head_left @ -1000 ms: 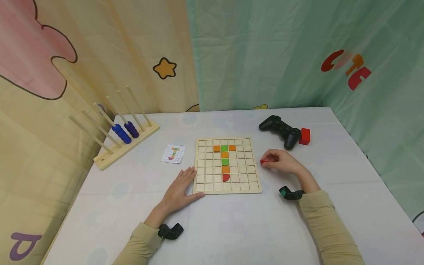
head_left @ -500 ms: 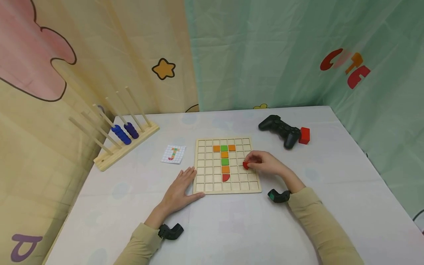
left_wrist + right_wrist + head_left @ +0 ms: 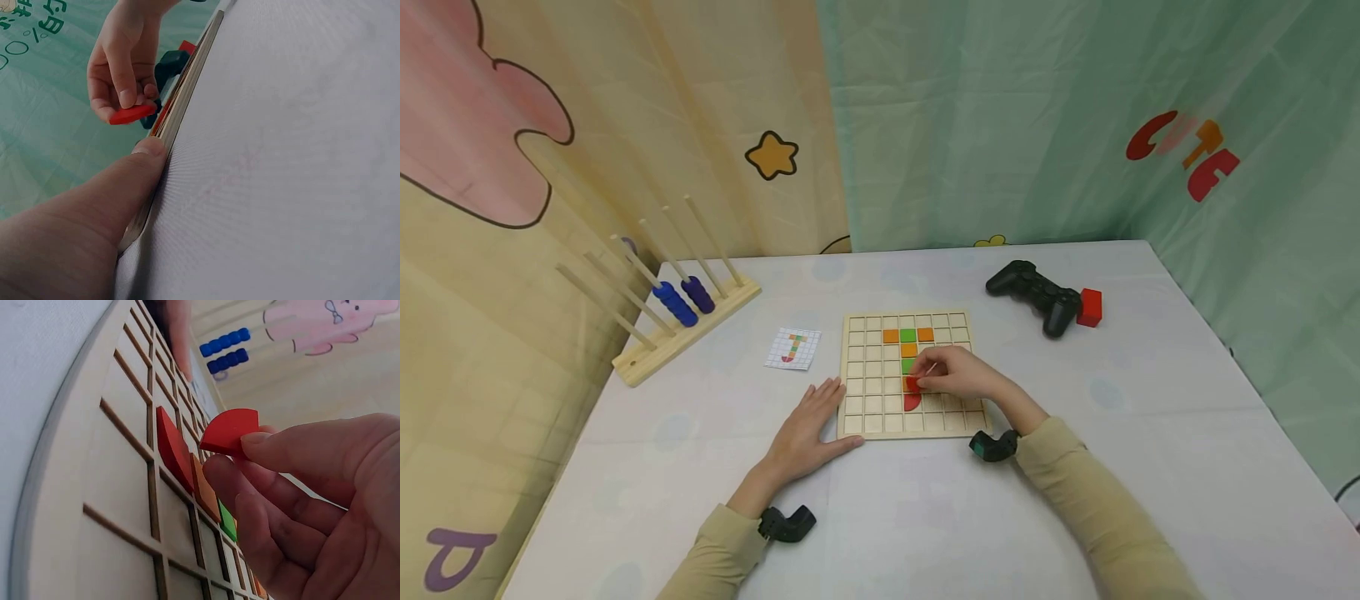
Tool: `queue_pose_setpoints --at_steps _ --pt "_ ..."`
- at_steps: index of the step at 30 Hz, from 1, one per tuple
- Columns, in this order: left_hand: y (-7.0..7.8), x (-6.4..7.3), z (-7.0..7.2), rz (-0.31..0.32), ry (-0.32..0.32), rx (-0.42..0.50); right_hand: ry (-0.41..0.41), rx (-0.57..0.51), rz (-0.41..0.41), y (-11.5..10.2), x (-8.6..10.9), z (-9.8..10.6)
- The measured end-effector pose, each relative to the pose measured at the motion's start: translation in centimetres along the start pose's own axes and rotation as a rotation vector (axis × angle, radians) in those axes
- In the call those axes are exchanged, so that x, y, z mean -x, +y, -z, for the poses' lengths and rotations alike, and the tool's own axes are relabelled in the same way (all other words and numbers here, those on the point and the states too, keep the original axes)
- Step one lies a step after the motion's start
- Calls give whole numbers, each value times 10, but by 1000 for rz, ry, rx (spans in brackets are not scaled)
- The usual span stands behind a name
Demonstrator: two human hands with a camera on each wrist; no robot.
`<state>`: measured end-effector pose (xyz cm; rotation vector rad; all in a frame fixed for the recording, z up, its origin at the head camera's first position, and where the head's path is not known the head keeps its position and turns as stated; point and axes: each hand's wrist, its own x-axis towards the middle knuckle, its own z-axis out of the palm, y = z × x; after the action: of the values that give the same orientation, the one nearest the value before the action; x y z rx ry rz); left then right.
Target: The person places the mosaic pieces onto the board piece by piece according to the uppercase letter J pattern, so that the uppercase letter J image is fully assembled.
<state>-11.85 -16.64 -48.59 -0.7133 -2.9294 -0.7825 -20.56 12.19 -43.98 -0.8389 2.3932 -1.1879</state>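
Between thumb and fingers, my right hand pinches a red quarter-circle tile, held above the wooden grid board. Beneath it in the head view, another red quarter-circle tile lies in a cell low on the board. Above that stand orange and green square tiles in a column, topped by a short row of orange, green and orange. My left hand lies with straight fingers at the board's left side, its thumb touching the near edge. The right hand partly covers the lower tiles.
A pattern card lies left of the board. Farther left stands a wooden bead rack with upright pegs and blue and purple beads. At the back right are a black game controller and a red block.
My right hand has carried the red quarter-circle tile leftward, from beside the board to above its tile column. My left hand has stayed in place.
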Motion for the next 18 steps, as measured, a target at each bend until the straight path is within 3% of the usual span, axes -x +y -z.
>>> queue_pose_setpoints --at_steps 9,14,18 --pt "0 0 0 13 -8 11 -61 42 -47 -15 -13 -23" --pt "0 0 0 3 -2 11 -57 110 -87 -20 -14 -29" --pt "0 0 1 -11 5 7 -50 170 -66 -21 -14 -32"
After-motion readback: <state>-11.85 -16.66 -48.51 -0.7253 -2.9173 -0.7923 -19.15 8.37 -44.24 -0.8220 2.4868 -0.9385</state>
